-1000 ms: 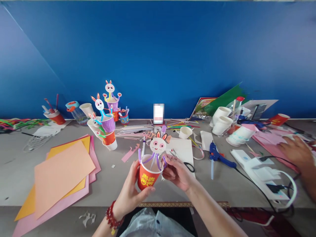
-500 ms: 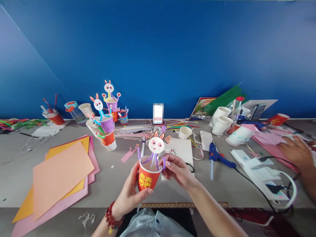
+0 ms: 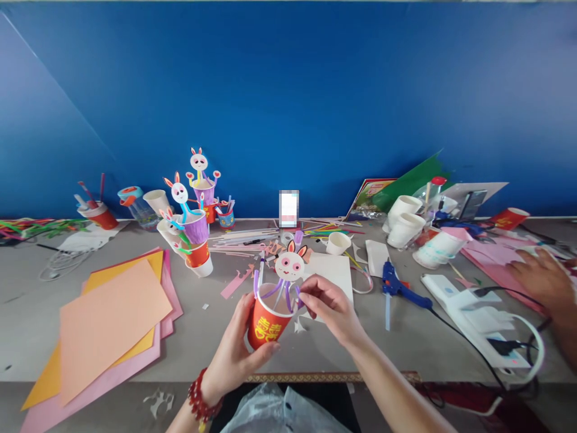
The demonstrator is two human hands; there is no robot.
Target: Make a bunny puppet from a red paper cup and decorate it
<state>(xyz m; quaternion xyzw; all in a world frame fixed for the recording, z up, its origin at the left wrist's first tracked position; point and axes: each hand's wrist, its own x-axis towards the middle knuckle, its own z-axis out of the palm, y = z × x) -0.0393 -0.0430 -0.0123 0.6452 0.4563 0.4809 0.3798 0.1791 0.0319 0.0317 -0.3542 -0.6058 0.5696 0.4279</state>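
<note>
A red paper cup (image 3: 267,325) with yellow lettering is tilted slightly in my left hand (image 3: 241,337), whose fingers wrap its left side with the thumb across the front. From the cup rises a white paper rabbit face (image 3: 290,266) with pink-lined ears, carried on purple pipe cleaners (image 3: 271,291). One purple strand curls over the right rim, and my right hand (image 3: 327,304) pinches it between thumb and fingertips. Another strand stands up at the left rim. Behind the cup lies a white paper sheet (image 3: 336,270).
Finished rabbit cups (image 3: 196,228) stand at the back left, beyond stacked coloured paper (image 3: 115,325). To the right are a blue glue gun (image 3: 401,285), a white power strip (image 3: 478,322) with cords, and white cups (image 3: 406,228). Another person's hand (image 3: 538,276) rests on pink paper.
My right hand has shifted from beside the cup's rim to a pinch on the right purple strand. The cup and rabbit face have tilted slightly; my left hand keeps its hold.
</note>
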